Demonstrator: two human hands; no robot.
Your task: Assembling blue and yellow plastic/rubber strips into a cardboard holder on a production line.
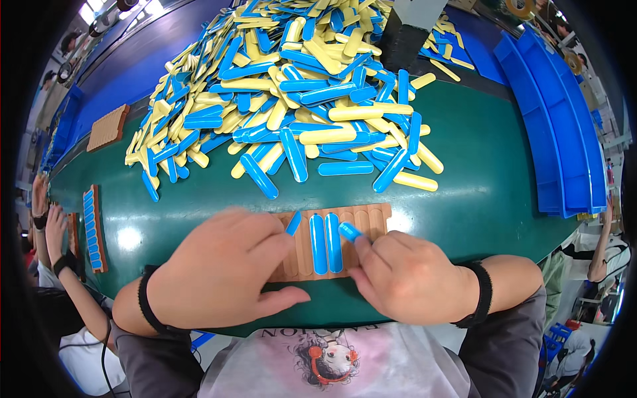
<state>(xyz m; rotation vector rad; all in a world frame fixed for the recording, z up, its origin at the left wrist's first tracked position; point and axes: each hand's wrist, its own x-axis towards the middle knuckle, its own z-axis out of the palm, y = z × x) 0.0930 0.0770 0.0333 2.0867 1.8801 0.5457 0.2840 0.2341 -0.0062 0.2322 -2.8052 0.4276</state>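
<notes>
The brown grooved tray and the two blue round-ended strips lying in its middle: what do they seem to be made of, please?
Brown grooved tray: matte, perhaps wood or moulded plastic; its even, dull surface leaves both open.
Two blue round-ended strips: glossy, likely plastic or coated card, since they show pale glints.

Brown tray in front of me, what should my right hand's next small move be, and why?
Probably lower the blue strip in your right hand into the groove just right of the two laid strips: that groove looks bare where it shows, and the held strip sits slanted over its far end.
</notes>
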